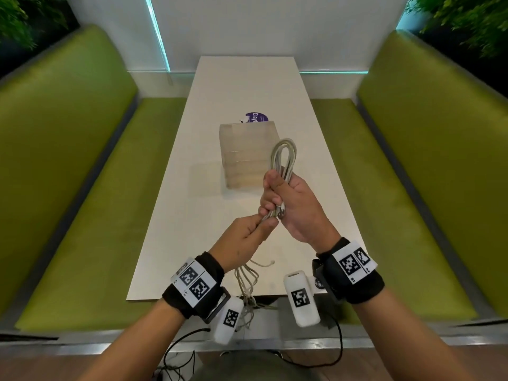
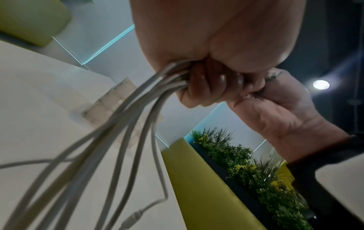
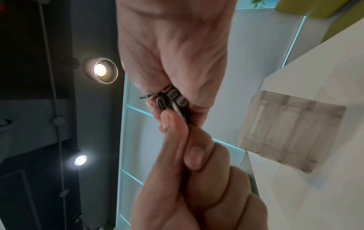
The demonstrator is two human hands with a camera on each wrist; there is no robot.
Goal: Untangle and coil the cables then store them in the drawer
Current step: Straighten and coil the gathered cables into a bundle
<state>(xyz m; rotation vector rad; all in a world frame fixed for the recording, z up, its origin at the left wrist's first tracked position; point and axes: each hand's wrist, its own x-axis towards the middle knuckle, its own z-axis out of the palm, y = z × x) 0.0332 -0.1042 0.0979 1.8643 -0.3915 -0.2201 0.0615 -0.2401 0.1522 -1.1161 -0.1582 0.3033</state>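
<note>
A bundle of pale grey cables [image 1: 284, 156] stands as a long loop above my right hand [image 1: 277, 192], which grips it in a fist over the table. Just below, my left hand [image 1: 262, 224] pinches the strands coming out of that fist. In the left wrist view the left hand [image 2: 204, 88] curls round several cables [image 2: 135, 124] that fan out downward. In the right wrist view, cable plugs [image 3: 171, 99] show between my right hand [image 3: 173, 65] and the left hand's fingers [image 3: 189, 154]. Loose cable tails [image 1: 247, 281] hang over the table's near edge. The translucent drawer unit [image 1: 244, 155] stands behind, drawers shut.
The white table [image 1: 192, 215] runs away from me between two green benches [image 1: 82, 188]. A round purple label [image 1: 257, 118] lies behind the drawer unit. Black wires trail on the floor at the table's near end [image 1: 187, 342].
</note>
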